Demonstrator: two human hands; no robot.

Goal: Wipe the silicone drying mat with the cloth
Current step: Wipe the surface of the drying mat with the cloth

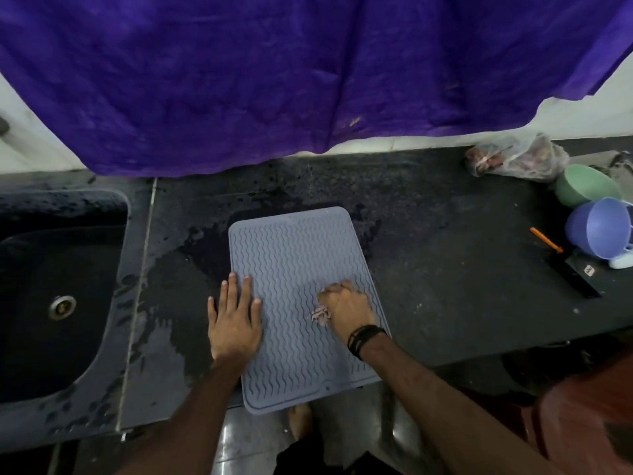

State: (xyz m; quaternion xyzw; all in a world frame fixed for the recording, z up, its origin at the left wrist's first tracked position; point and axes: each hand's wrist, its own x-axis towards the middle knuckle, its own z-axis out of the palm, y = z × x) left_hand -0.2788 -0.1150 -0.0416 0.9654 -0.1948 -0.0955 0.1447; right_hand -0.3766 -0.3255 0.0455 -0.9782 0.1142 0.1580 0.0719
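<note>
Seen from the head camera, looking down on a dark stone counter [445, 269] with wet patches around the middle. Lying lengthwise on it, a grey silicone drying mat [294, 269] with a wavy ribbed surface, its near end hanging a little past the counter's front edge. Pressed flat on the mat's left border, the left hand [234, 317], fingers straight and slightly spread, part of the palm over the wet counter beside the mat, nothing held. Resting on the mat's right half, the right hand [346, 310], fingers curled down and bunched around a small pale cloth [320, 315], of which only a crumpled scrap shows at the thumb side, touching the mat. Dark bands round the right wrist [364, 339]. To the left, set into the counter, a dark sink [51, 269] with a metal drain [61, 306], droplets scattered along its rim. Hanging across the whole top of the view, a large purple fabric [274, 80], its lower hem reaching down to the back of the counter. At the far right, well apart from the mat, a crumpled clear plastic bag [513, 159], a green bowl [585, 185] and, just in front of it, a blue-purple bowl [597, 228] tipped on its side. Near those, an orange stick-like thing [546, 240] and a flat black rectangular object [580, 275], too small to tell further. Below the counter edge, shiny floor tiles [342, 433] and a bare foot [299, 419].
</note>
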